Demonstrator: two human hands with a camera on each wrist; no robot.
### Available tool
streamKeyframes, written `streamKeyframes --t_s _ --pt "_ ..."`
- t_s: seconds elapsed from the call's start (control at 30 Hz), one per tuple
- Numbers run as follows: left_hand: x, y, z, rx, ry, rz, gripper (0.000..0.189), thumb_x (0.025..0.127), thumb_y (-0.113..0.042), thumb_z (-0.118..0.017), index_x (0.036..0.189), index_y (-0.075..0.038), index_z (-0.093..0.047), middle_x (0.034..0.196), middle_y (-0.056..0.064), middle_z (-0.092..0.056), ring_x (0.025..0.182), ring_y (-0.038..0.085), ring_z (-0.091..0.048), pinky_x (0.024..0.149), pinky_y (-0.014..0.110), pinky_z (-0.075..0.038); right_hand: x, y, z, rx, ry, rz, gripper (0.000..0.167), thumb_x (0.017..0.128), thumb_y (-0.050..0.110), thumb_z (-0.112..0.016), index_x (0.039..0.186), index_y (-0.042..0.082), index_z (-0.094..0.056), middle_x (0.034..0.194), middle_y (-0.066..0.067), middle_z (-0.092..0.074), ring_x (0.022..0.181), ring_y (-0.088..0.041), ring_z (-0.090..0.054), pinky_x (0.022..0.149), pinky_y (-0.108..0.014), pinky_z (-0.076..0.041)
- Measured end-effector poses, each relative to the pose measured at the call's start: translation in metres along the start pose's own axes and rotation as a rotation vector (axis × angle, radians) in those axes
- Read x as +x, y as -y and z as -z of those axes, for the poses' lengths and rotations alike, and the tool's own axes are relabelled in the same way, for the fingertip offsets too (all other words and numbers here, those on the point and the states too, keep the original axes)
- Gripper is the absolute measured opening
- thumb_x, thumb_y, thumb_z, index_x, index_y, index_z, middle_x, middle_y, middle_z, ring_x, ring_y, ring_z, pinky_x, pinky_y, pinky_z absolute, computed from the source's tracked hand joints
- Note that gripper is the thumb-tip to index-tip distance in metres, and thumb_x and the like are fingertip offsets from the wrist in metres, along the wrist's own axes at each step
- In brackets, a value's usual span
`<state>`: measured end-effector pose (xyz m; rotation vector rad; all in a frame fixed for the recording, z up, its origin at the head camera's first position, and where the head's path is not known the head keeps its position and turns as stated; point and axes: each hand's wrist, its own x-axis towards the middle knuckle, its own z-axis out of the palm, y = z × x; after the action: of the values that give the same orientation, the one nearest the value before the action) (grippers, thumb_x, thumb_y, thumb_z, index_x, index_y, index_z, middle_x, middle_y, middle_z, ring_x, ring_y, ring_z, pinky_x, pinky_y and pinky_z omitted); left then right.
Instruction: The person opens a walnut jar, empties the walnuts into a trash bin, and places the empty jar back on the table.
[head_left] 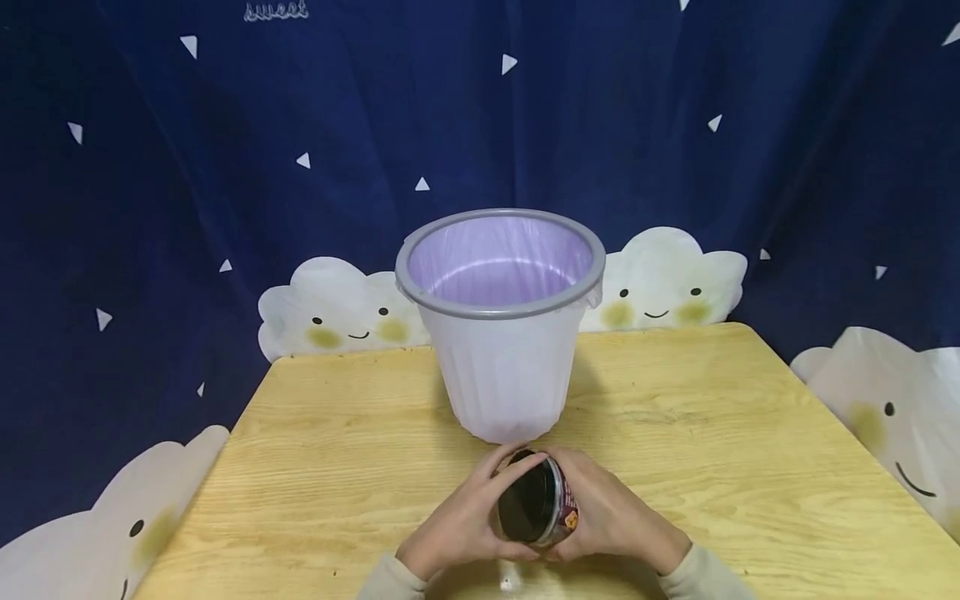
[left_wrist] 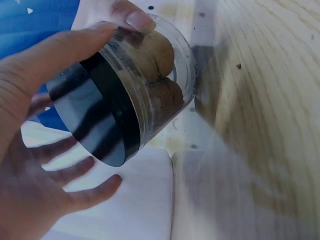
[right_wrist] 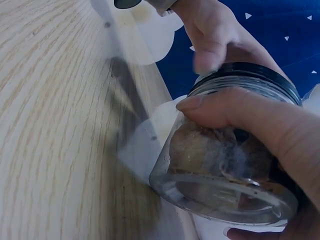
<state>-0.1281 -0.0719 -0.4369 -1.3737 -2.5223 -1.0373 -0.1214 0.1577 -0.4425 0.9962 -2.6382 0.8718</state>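
Observation:
A clear jar with a black lid [head_left: 525, 504] is tilted over the front of the table, between both hands. Brown lumps show through the jar's wall [left_wrist: 159, 62], and a dark label with an orange mark is on its right side. My left hand [head_left: 463, 521] holds the lid end, thumb along its edge and other fingers spread around the far side. The right hand [head_left: 609, 515] grips the jar's body [right_wrist: 200, 150], its thumb across the wall just below the lid. In the right wrist view the round glass base faces the camera.
A white bin [head_left: 510, 375] with a grey rim and a lilac inside stands on the wooden table [head_left: 337, 450], just beyond the hands. Behind the table hangs a dark blue curtain [head_left: 360, 108] with white triangles and smiling clouds.

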Motion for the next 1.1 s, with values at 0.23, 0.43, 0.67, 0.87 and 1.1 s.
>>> streamKeyframes --t_s 0.23,0.43,0.67,0.87,1.1 --pt "0.0012 0.0 -0.0015 -0.014 -0.016 0.001 0.104 0.068 -0.034 -0.089 0.152 -0.024 -0.029 0.151 0.004 -0.03 0.133 0.021 -0.04 0.101 0.04 -0.045 -0.0005 -0.0012 0.0003 0.03 0.004 -0.005 0.107 0.045 0.039 -0.094 0.136 0.011 -0.045 0.127 0.005 -0.053 0.112 -0.015 -0.052 0.092 -0.04 -0.05" --pt "0.0021 -0.0016 -0.0015 -0.026 -0.032 0.028 0.108 0.065 -0.042 -0.088 0.152 -0.023 -0.029 0.15 0.004 -0.031 0.132 0.022 -0.04 0.101 0.043 -0.044 0.0009 -0.0014 0.0005 0.027 0.008 0.003 0.105 0.047 0.04 -0.093 0.136 0.014 -0.044 0.126 0.006 -0.052 0.112 -0.014 -0.052 0.092 -0.039 -0.05" --pt "0.0027 -0.0025 -0.0006 -0.097 -0.032 0.103 0.109 0.064 -0.048 -0.087 0.152 -0.033 -0.025 0.148 -0.003 -0.03 0.131 0.017 -0.04 0.102 0.042 -0.043 0.0008 -0.0001 0.0015 0.02 0.016 -0.008 0.109 0.049 0.044 -0.092 0.14 0.013 -0.041 0.131 0.004 -0.051 0.118 -0.017 -0.05 0.095 -0.042 -0.048" --pt "0.0033 -0.0024 0.0027 -0.148 -0.012 0.054 0.104 0.068 -0.038 -0.088 0.152 -0.025 -0.028 0.149 -0.002 -0.033 0.133 0.017 -0.038 0.104 0.042 -0.041 0.0009 0.0009 0.0013 0.003 0.005 0.008 0.112 0.045 0.043 -0.094 0.14 0.012 -0.042 0.13 0.004 -0.052 0.116 -0.017 -0.051 0.095 -0.042 -0.048" --pt "0.0037 -0.0045 0.0027 -0.132 -0.041 0.096 0.108 0.064 -0.043 -0.088 0.152 -0.031 -0.027 0.147 -0.004 -0.034 0.13 0.017 -0.042 0.102 0.042 -0.043 0.0007 0.002 0.0019 -0.006 0.019 -0.025 0.111 0.045 0.04 -0.093 0.139 0.011 -0.042 0.13 0.001 -0.052 0.117 -0.019 -0.05 0.094 -0.043 -0.049"
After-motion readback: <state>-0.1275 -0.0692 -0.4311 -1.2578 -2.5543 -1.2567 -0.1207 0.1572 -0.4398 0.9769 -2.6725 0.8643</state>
